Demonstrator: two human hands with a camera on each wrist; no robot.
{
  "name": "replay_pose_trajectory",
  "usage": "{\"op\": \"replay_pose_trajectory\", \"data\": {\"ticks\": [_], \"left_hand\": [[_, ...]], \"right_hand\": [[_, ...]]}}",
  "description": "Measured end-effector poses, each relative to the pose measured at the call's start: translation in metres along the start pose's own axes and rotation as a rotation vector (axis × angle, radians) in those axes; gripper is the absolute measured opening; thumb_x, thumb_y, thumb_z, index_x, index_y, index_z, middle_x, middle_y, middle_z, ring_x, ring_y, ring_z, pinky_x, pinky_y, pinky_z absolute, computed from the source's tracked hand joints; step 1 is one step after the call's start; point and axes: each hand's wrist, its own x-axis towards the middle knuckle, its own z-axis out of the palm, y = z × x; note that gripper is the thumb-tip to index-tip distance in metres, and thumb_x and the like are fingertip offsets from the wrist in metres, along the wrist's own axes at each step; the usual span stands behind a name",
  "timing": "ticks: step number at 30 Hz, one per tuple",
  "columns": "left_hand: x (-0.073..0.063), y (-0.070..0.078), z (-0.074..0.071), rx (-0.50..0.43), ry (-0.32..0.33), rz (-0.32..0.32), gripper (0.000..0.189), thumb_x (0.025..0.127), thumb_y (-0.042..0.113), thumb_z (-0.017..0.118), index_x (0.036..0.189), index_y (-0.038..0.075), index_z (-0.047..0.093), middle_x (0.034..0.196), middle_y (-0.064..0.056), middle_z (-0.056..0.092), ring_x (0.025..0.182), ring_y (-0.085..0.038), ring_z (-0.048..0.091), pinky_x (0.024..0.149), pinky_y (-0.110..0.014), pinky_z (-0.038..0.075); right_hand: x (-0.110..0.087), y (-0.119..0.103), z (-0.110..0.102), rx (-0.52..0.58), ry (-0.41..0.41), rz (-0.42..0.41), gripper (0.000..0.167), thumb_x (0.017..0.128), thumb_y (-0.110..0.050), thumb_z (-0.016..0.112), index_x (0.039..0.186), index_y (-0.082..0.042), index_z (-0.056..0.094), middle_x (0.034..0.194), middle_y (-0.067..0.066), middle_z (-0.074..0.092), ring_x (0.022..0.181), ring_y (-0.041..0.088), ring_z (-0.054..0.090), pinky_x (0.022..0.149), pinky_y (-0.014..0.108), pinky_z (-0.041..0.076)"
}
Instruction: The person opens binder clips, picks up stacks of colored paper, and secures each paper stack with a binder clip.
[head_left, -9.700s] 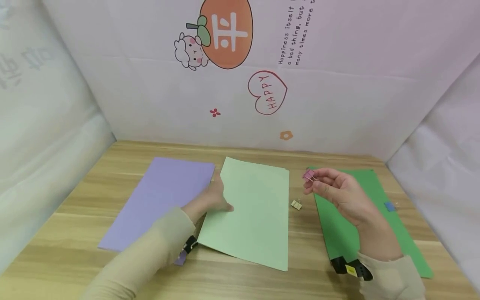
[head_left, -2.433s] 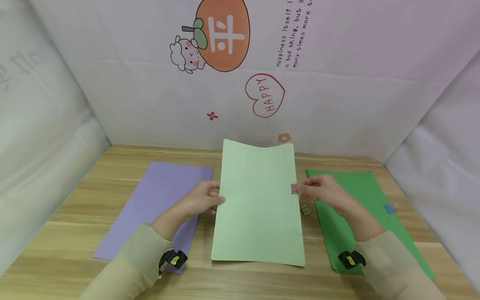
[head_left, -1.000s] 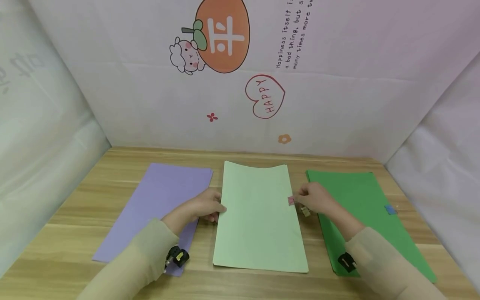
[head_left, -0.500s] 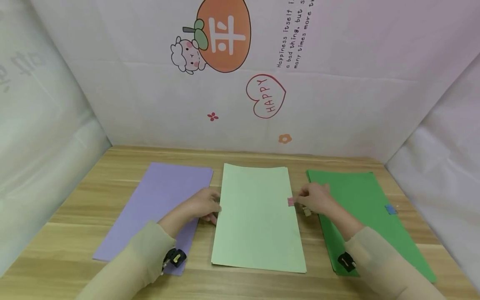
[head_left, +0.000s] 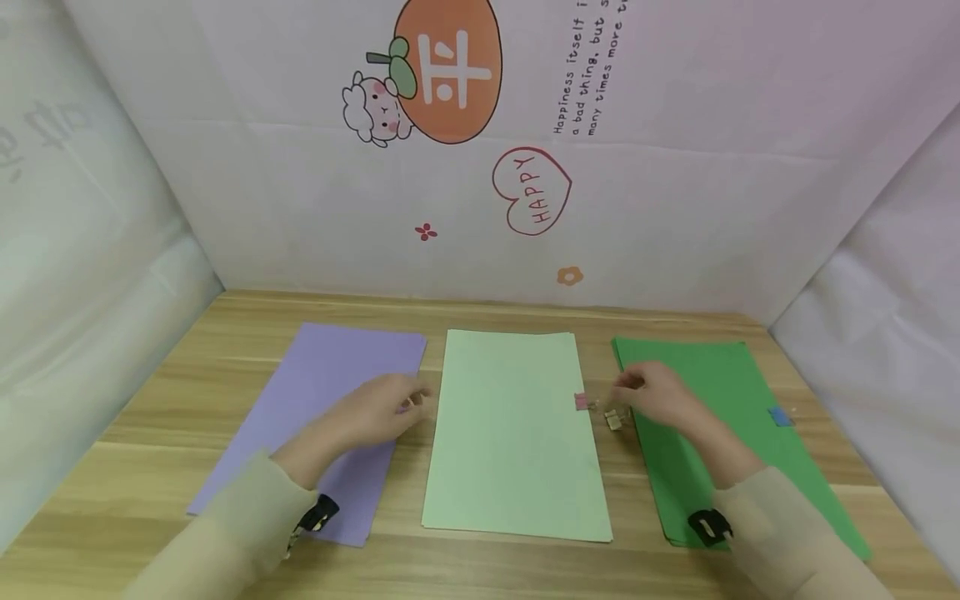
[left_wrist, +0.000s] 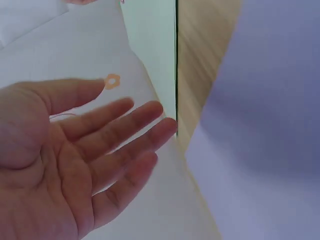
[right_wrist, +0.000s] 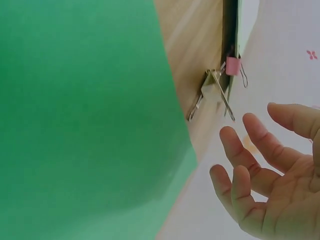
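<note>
A stack of pale green paper (head_left: 517,442) lies flat mid-table, with a pink binder clip (head_left: 581,402) fastened on its right edge. My left hand (head_left: 378,408) hovers over the purple paper (head_left: 337,367), left of the pale green stack; the left wrist view shows its fingers loosely bent around nothing. My right hand (head_left: 660,396) is over the left part of the green paper (head_left: 720,392), fingers relaxed and holding nothing in the right wrist view. Just below its fingertips a yellowish binder clip (head_left: 613,420) rests on the table between the two stacks.
A blue binder clip (head_left: 781,416) sits on the right edge of the green paper. The wooden table (head_left: 480,571) carries all three stacks side by side. Behind it hangs a white printed cloth (head_left: 675,225), with more white cloth along both sides.
Earlier my right hand carried the pink clip to the pale green stack, which was lifted and then lowered flat. Since half a second ago, both hands have let go and drawn apart.
</note>
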Motion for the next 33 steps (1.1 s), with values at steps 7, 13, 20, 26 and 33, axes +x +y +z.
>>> {"op": "replay_pose_trajectory", "data": {"ticks": [7,13,20,26,33], "left_hand": [[-0.021,-0.012,-0.011,0.284,-0.001,0.109,0.043,0.097,0.012,0.060,0.136,-0.005,0.053,0.139,-0.021,0.057,0.132,-0.039,0.052,0.111,-0.053,0.041],[-0.033,-0.031,-0.016,0.361,0.007,0.056,0.053,0.096,0.014,0.062,0.143,-0.005,0.047,0.150,-0.023,0.046,0.141,-0.044,0.040,0.114,-0.058,0.034],[-0.039,-0.054,-0.020,0.367,0.015,0.014,0.055,0.097,0.019,0.062,0.144,-0.004,0.046,0.153,-0.023,0.042,0.143,-0.046,0.034,0.114,-0.061,0.031],[-0.042,-0.062,-0.019,0.348,-0.022,-0.024,0.059,0.096,0.024,0.063,0.145,-0.003,0.045,0.153,-0.024,0.042,0.142,-0.047,0.035,0.110,-0.066,0.033],[-0.041,-0.064,-0.015,0.333,-0.075,-0.062,0.065,0.096,0.031,0.064,0.147,-0.003,0.042,0.156,-0.023,0.037,0.144,-0.047,0.032,0.110,-0.069,0.031]], "right_hand": [[-0.006,0.010,-0.005,0.002,-0.007,0.029,0.031,0.098,-0.020,0.059,0.111,0.007,0.065,0.106,0.021,0.066,0.099,0.033,0.061,0.077,0.042,0.053],[-0.011,0.015,-0.008,-0.028,-0.037,0.028,0.030,0.098,-0.019,0.060,0.107,0.009,0.066,0.103,0.022,0.066,0.095,0.033,0.062,0.076,0.044,0.053],[-0.015,0.020,-0.005,-0.036,-0.065,0.061,0.027,0.097,-0.020,0.061,0.095,0.006,0.068,0.089,0.012,0.064,0.079,0.021,0.053,0.064,0.032,0.044],[-0.016,0.024,0.001,-0.038,-0.081,0.051,0.024,0.095,-0.020,0.065,0.079,-0.001,0.063,0.073,0.003,0.054,0.069,0.017,0.046,0.059,0.031,0.039],[-0.015,0.023,0.003,-0.027,-0.100,0.064,0.025,0.096,-0.020,0.063,0.078,-0.003,0.061,0.072,0.001,0.051,0.068,0.017,0.045,0.059,0.031,0.038]]}}
